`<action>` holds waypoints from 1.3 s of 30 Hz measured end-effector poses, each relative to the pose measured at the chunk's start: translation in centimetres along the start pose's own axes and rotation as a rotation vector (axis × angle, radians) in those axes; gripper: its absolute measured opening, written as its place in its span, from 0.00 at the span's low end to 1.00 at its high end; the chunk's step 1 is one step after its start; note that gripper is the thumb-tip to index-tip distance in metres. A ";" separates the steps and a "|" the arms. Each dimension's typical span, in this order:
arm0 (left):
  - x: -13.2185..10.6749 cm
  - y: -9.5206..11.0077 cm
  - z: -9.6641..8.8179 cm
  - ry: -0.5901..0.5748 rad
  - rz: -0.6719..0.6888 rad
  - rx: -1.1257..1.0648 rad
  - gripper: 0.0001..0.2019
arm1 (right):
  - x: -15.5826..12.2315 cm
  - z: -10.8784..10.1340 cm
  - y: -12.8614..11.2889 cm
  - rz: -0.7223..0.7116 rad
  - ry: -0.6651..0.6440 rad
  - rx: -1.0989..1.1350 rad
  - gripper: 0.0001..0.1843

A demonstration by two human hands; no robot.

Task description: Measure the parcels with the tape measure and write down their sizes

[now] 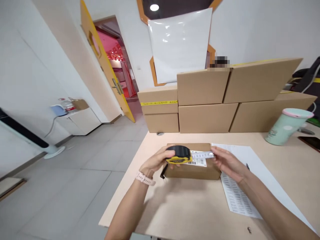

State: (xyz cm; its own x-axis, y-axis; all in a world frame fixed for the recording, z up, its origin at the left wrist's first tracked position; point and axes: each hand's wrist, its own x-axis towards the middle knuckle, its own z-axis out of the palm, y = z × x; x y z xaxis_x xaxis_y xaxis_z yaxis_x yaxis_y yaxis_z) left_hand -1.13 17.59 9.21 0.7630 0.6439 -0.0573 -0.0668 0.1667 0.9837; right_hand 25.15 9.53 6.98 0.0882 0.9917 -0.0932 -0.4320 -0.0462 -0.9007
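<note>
Toward the left edge of the worktop point(190, 206), the left hand point(157, 159) grips a tape measure point(179, 154) over a box point(192, 173), while the right hand point(228, 162), angled inward, pinches the end of the drawn-out blade point(202, 155).

Box label point(203, 162) | tape blade point(200, 155) | printed sheet point(236, 195) | print too small to read
</note>
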 end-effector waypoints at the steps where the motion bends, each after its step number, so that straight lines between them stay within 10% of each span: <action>1: -0.3 0.0 -1.1 0.049 0.010 0.008 0.25 | 0.3 -1.1 -0.5 -0.004 0.032 0.046 0.11; 10: -4.2 -2.3 -9.1 0.404 -0.007 0.082 0.22 | 3.0 -6.8 2.5 0.058 0.221 -0.056 0.14; 39: -2.6 -4.8 -11.0 0.883 0.015 -0.145 0.18 | 2.6 -5.6 6.2 0.004 0.297 -0.489 0.21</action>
State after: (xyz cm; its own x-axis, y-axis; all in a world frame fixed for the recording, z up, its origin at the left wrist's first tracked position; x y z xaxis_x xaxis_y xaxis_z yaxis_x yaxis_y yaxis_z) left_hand -9.88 23.29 2.82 -0.0072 0.9768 -0.2139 -0.1989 0.2083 0.9576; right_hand 27.79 11.18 -1.22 0.3661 0.9187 -0.1483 0.0268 -0.1697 -0.9851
